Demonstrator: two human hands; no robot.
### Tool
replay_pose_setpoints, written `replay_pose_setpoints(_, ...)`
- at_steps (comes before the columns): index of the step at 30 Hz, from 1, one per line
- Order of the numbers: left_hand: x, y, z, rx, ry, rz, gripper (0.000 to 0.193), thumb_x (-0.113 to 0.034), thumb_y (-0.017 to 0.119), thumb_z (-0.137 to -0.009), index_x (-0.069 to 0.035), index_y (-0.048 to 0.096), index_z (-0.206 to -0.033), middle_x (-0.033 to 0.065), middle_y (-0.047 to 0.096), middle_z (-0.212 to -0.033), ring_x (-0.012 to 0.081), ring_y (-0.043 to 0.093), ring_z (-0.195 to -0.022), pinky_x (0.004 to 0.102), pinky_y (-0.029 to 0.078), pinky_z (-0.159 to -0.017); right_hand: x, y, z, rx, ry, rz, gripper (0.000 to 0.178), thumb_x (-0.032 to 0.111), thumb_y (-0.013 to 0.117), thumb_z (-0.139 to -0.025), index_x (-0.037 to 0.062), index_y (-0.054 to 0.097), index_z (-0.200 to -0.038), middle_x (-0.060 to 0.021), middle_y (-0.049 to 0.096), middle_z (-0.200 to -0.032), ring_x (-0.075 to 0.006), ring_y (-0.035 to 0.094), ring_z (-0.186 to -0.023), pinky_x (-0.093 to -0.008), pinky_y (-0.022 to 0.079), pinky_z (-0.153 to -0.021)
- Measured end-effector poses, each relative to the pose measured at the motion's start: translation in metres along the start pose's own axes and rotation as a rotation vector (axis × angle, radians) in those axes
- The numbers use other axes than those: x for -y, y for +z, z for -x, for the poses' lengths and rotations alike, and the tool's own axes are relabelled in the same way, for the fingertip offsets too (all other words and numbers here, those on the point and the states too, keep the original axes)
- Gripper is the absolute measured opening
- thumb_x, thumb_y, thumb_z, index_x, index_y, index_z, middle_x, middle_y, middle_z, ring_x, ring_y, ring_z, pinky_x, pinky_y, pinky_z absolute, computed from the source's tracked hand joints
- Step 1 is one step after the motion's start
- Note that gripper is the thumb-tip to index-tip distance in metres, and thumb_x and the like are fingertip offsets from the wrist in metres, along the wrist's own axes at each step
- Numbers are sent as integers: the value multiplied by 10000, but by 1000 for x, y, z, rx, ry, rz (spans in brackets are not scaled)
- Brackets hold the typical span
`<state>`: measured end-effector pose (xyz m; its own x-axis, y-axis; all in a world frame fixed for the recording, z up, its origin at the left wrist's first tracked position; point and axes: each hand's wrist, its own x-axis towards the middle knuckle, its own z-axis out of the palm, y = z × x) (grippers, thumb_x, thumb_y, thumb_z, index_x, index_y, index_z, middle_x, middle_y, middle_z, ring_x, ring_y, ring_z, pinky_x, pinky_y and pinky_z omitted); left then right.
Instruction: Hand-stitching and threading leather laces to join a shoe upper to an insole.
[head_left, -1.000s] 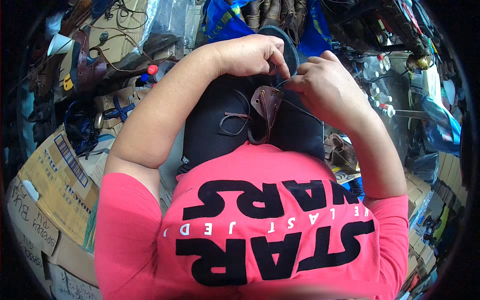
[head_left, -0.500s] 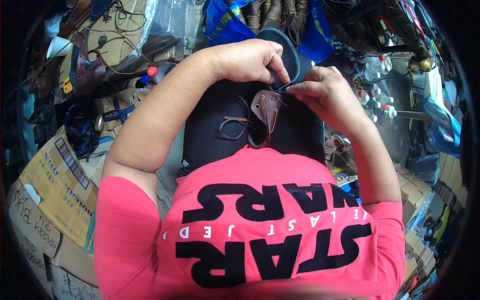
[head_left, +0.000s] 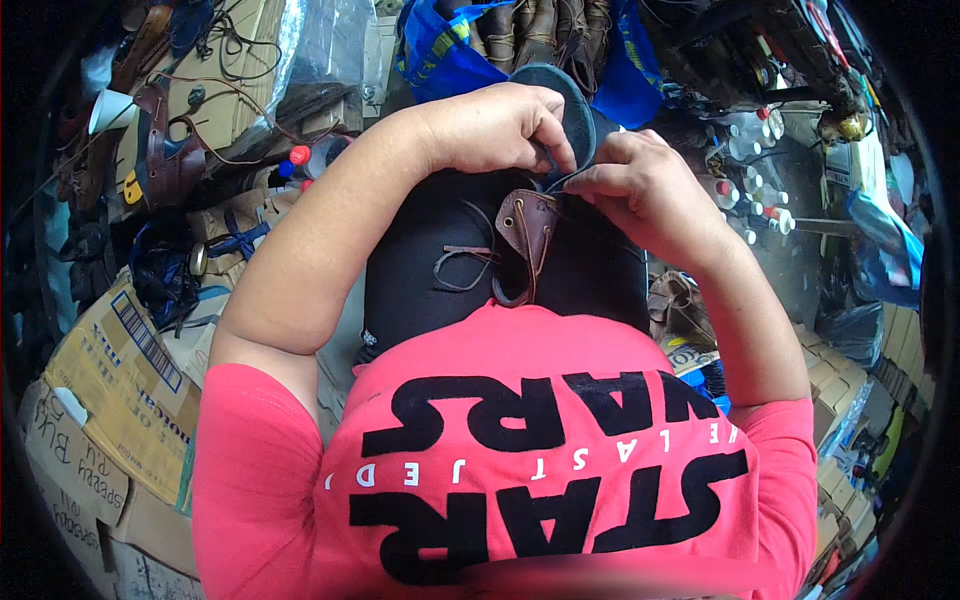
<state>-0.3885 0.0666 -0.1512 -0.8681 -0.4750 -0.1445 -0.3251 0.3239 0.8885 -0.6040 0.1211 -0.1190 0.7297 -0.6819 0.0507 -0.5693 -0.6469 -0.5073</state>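
A shoe of brown leather [head_left: 526,230] rests on my lap between the dark-clad thighs, with metal eyelets and a lace threaded along its side. Its dark blue-grey sole [head_left: 572,105] stands up beyond my fingers. At the near side of that sole my left hand [head_left: 515,130] is closed, fingers bent downward; what they grip is hidden. My right hand [head_left: 640,180] pinches a thin dark lace [head_left: 572,180] between thumb and fingertips, just right of the leather. Another loop of brown lace [head_left: 465,265] lies loose on the left thigh.
Ahead stands a blue bag [head_left: 440,50] with several brown leather pieces [head_left: 540,35] in it. Small white bottles [head_left: 745,150] cluster at right. Cardboard [head_left: 130,370] lies at lower left; a white cup [head_left: 110,112] and more brown leather [head_left: 165,165] sit at upper left.
Both hands keep nearly the same hold. The shoe and hands have shifted slightly left in the picture, and the right fingertips have moved a little along with the lace.
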Motion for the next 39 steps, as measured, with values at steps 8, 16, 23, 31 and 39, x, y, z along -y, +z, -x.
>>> replay_pose_setpoints(8, -5, 0, 3, -15, -56, 21, 272, 18, 688, -739, -88, 724, -987, 15, 419, -789, 145, 484, -761, 257, 411, -707, -7, 8, 10, -41, 77, -164, 156, 80, 682, -742, 129, 715, -887, -82, 587, -732, -276, 578, -693, -381, 460, -614)
replay_pose_setpoints(16, -10, 9, 6, -196, -19, -133, 244, -26, 733, -701, -86, 713, -937, 58, 505, -890, 201, 541, -832, 288, 453, -742, -6, 9, 4, -1, 51, -210, 182, 47, 684, -732, 117, 720, -896, -84, 581, -748, -259, 584, -694, -358, 465, -630)
replay_pose_setpoints(23, -57, 60, 58, -588, -339, -526, 425, -314, 740, -719, -104, 629, -1071, 91, 549, -1112, 278, 498, -1070, 422, 355, -925, -17, 15, 13, 60, 192, -505, 250, -11, 668, -761, 103, 716, -978, -28, 495, -732, -160, 503, -710, -285, 433, -682)
replay_pose_setpoints(31, -53, 89, 62, -653, -274, -536, 188, -147, 733, -699, -122, 632, -856, 18, 548, -859, 222, 521, -905, 382, 339, -793, -21, 16, 9, 123, 170, -537, 265, 9, 665, -781, 134, 718, -1008, -44, 547, -764, -184, 527, -755, -294, 443, -692)
replay_pose_setpoints(39, -40, 100, 65, -760, -46, -641, 140, -61, 685, -703, -118, 642, -824, -6, 526, -769, 180, 540, -771, 348, 326, -733, -25, 16, 9, 182, 197, -602, 315, -80, 607, -774, 96, 719, -1010, -6, 479, -784, -141, 475, -810, -253, 405, -748)
